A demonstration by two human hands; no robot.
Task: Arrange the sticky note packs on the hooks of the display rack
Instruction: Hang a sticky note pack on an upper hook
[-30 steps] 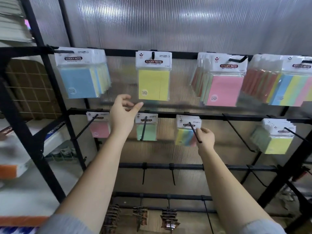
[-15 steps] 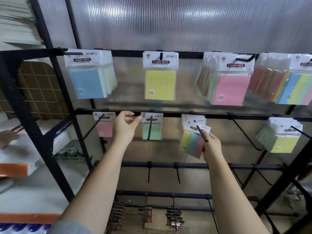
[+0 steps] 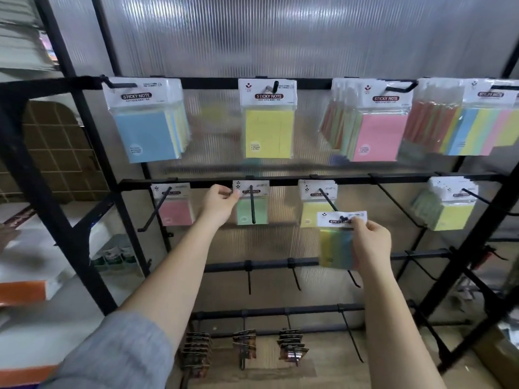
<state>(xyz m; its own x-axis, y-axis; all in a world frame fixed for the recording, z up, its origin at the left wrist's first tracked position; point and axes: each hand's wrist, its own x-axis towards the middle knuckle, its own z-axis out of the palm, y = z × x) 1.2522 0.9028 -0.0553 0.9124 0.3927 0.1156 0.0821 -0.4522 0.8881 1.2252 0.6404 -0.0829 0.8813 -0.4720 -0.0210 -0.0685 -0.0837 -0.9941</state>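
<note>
Holding a multicoloured sticky note pack (image 3: 337, 242) by its right side, my right hand (image 3: 370, 245) has its fingers curled round the edge, thumb on the white header card just beside the hole, which sits at the tip of a black hook (image 3: 327, 199) on the second bar. I can't tell whether the tip is through the hole. My left hand (image 3: 220, 204) is a little farther in, fingers and thumb pinching the left edge of the header of a green pack (image 3: 251, 210) that hangs on the next hook to the left. Behind the pack I hold, yellow-fronted packs (image 3: 311, 214) hang at the back of the same hook. A pink pack (image 3: 175, 211) hangs farther left, and a yellow-fronted bunch (image 3: 449, 214) well to the right. On the top bar of the display rack (image 3: 351, 179) hang larger packs: blue (image 3: 146, 136), yellow (image 3: 268, 133), pink (image 3: 379, 136) and striped (image 3: 483, 130).
</note>
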